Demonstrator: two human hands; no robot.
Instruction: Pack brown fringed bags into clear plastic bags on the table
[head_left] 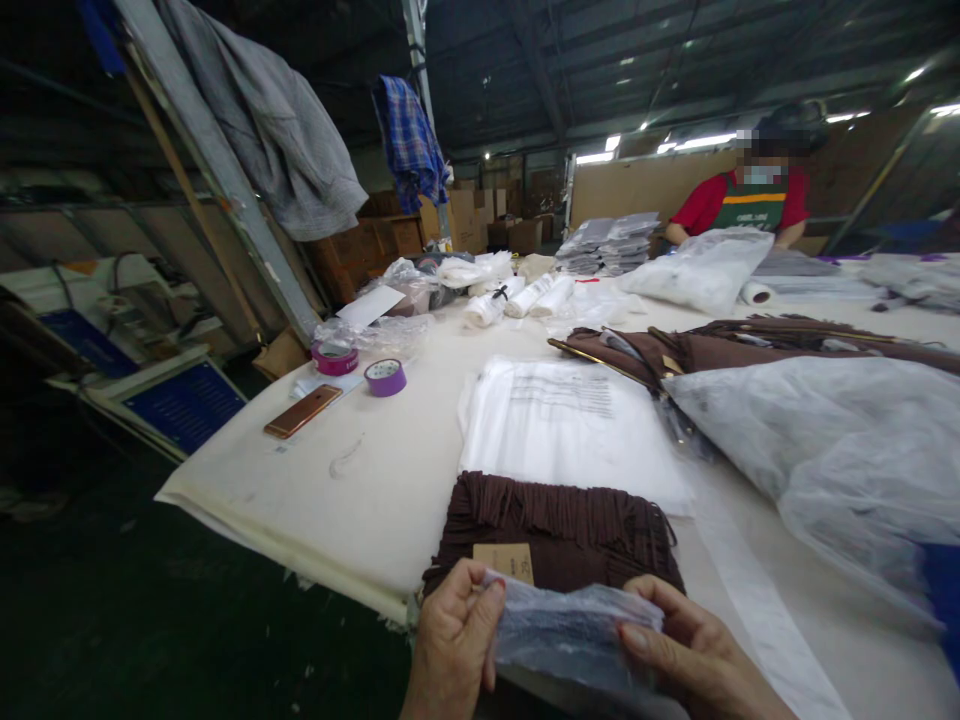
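Looks like a plastic-handling step right now, going by the grip. Left hand (452, 640) pinched shut on one end of the thin plastic (566, 625), thumb over fingers; right hand (690, 645) pinched on the other end, fingers curled under. Pretty taut between the two, low in front of the brown bundle (577, 525); can't tell if open along the top or touching the bundle. As for the next move, probably calls for a light, even pinch on both ends and some care around the fringe, just a guess though. Bundle folded flat near the table's near edge, tan tag (504, 562) on top, right beside the white stack (559, 415). Now the surface: pale covering on the table (397, 460), phone (301, 411) toward the left edge, purple tape (385, 378) and pink tape (334, 358) just beyond. More brown cloth (757, 345) over on the right, partly under a loose wrap (847, 480). White rolls (529, 298) toward the far side. Big dim workshop all around: grey cloth (274, 125) and checked shirt (409, 140) hanging up, boxes (472, 215) in back, co-worker (756, 205) in a green apron across at the far edge.
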